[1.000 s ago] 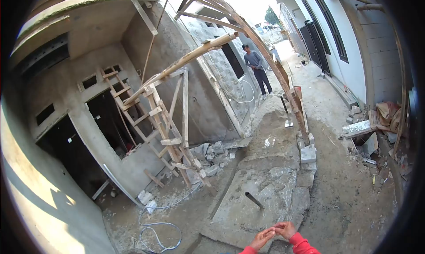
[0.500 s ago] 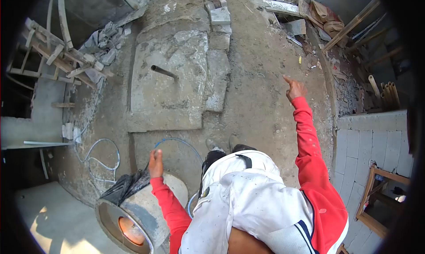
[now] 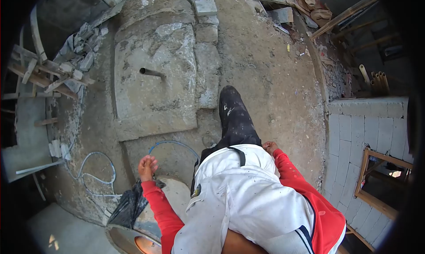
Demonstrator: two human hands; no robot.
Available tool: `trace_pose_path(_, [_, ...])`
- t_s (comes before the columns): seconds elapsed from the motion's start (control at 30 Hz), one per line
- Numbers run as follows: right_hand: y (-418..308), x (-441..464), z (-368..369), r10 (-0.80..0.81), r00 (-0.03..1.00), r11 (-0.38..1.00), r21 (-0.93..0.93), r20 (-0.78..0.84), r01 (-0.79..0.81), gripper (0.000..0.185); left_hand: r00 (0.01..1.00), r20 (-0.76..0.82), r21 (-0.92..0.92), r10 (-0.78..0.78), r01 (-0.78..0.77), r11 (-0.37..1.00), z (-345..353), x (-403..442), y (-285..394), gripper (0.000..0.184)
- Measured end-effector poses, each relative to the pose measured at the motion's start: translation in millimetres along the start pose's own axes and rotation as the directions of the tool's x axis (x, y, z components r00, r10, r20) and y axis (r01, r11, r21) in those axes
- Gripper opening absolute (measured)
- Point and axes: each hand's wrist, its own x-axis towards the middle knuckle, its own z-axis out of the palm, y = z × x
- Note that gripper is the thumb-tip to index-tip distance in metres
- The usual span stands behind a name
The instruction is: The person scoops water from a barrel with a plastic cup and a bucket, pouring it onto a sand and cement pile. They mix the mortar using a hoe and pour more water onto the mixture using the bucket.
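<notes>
My left hand [image 3: 147, 167] is raised over the floor at the left, in a red sleeve, its fingers curled in with nothing visible in them. Below it are a black plastic sheet [image 3: 128, 205] and a pale drum-like container [image 3: 170, 196], both apart from the hand. My right hand [image 3: 270, 147] is low beside my dark-trousered leg [image 3: 237, 116]. Its fingertips are partly hidden there, so I cannot tell whether it grips the cloth. That leg is stretched forward, its foot by the edge of a raised concrete slab [image 3: 155, 108].
A metal pipe [image 3: 152, 72] sticks up from the slab. Blue hose [image 3: 175, 142] curves over the ground. Broken timber [image 3: 44, 74] and rubble lie at the left. Along the right runs a block wall [image 3: 354, 134] with a wooden frame [image 3: 376, 203]; bamboo poles [image 3: 345, 17] lean beyond.
My right hand, stretched forward with a finger pointing, has come back to beside my leg. One leg has swung forward. My left hand has shifted slightly left, and the view has moved.
</notes>
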Motion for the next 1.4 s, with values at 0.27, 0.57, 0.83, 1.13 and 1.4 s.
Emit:
trace_pose_path(0.27, [-244, 6, -2, -0.057, 0.997, 0.976, -0.212, -0.048, 0.045, 0.023, 0.804, 0.274, 0.167, 0.527, -0.58, 0.797, 132, 112, 333, 0.039])
trace_pose_path(0.57, [-400, 10, -18, -0.034, 0.997, 0.992, -0.119, 0.071, 0.043, 0.022, 0.895, 0.272, 0.594, 0.354, -0.446, 0.669, 92, 165, 312, 0.032])
trace_pose_path(0.83, [-484, 6, -4, -0.083, 0.988, 0.99, -0.125, -0.132, 0.066, 0.026, 0.708, -0.008, -0.326, -0.706, 0.666, 0.671, -82, -32, -2, 0.021])
trace_pose_path(1.13, [-366, -148, 122, 0.099, 0.955, 0.989, -0.077, -0.28, -0.125, 0.06, 0.848, 0.105, -0.196, -0.52, 0.53, 0.825, -159, 54, 22, 0.022])
trace_pose_path(1.4, [-302, -251, 118, 0.407, 0.825, 0.913, 0.14, -0.393, -0.383, 0.059, 0.996, -0.071, -0.2, -0.05, 0.035, 0.979, -189, 208, 201, 0.036])
